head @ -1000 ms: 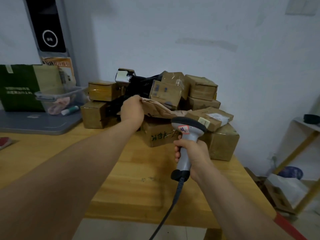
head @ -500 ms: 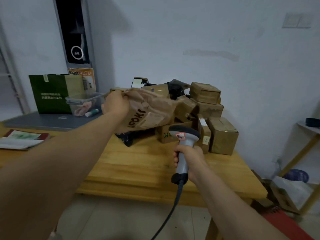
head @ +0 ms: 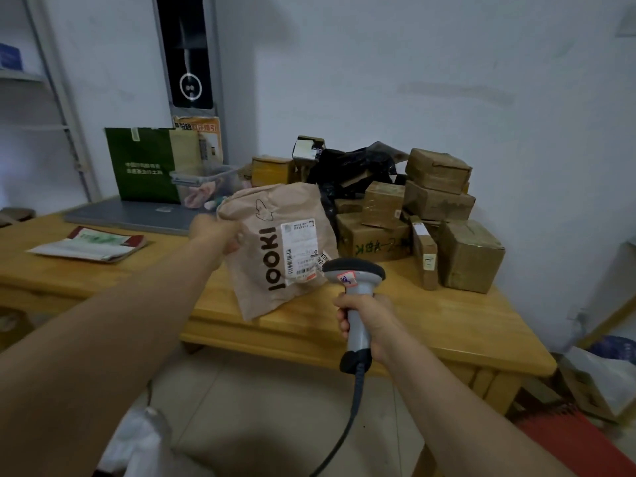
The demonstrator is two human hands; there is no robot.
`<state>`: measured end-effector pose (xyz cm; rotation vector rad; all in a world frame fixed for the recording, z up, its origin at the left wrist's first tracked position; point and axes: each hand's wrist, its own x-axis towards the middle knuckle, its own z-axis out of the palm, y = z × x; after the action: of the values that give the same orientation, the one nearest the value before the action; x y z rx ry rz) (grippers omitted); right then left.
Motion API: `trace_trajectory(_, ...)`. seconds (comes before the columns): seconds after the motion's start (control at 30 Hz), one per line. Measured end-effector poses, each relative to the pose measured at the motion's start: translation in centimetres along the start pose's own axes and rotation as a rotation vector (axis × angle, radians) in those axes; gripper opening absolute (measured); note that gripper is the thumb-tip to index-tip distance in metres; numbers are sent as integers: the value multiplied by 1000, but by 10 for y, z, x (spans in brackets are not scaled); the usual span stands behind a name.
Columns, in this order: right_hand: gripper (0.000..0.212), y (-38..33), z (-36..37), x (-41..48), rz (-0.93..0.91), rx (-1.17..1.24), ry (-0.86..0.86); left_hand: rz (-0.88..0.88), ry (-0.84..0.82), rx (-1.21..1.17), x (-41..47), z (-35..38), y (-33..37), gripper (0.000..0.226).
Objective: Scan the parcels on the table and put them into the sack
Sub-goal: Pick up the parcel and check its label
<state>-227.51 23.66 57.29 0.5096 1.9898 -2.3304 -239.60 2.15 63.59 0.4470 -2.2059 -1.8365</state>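
Paper parcel hangs over the surface, pinched at its upper edge by my left hand — long axis upright, label facing me, just up-left of the scanner my right hand grips.

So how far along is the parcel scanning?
Nothing visibly bagged yet. In hand: the left hand grips a brown paper parcel, its white label near the grey handheld scanner in the right hand. Left: the brown cardboard boxes and black plastic parcel piled on the wooden table.
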Motion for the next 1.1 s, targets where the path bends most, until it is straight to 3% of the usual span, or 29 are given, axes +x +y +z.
trace_trajectory(0.13, 13, 8, 13, -5, 3, 29, -108, 23, 55, 46, 1, -15, -9, 24)
trace_trajectory(0.37, 12, 15, 28, -20, -88, -231, -79, 57, 72, 68, 4, -27, -10, 32)
trace_trajectory(0.43, 12, 20, 29, -25, -32, -85, -130, 68, 81, 70, 5, -28, -9, 32)
trace_trajectory(0.53, 17, 25, 34, -31, 137, 396, -266, 77, 82, 64, 4, -28, -10, 33)
trace_trajectory(0.63, 19, 24, 42, -36, 206, 636, -279, 77, 94, 68, 2, -26, -12, 32)
trace_trajectory(0.83, 16, 23, 58, -47, 302, 843, -265, 82, 108, 73, -1, -25, -13, 28)
trace_trajectory(1.1, 21, 21, 66, -47, 311, 935, -194, 93, 98, 61, -4, -24, -13, 27)
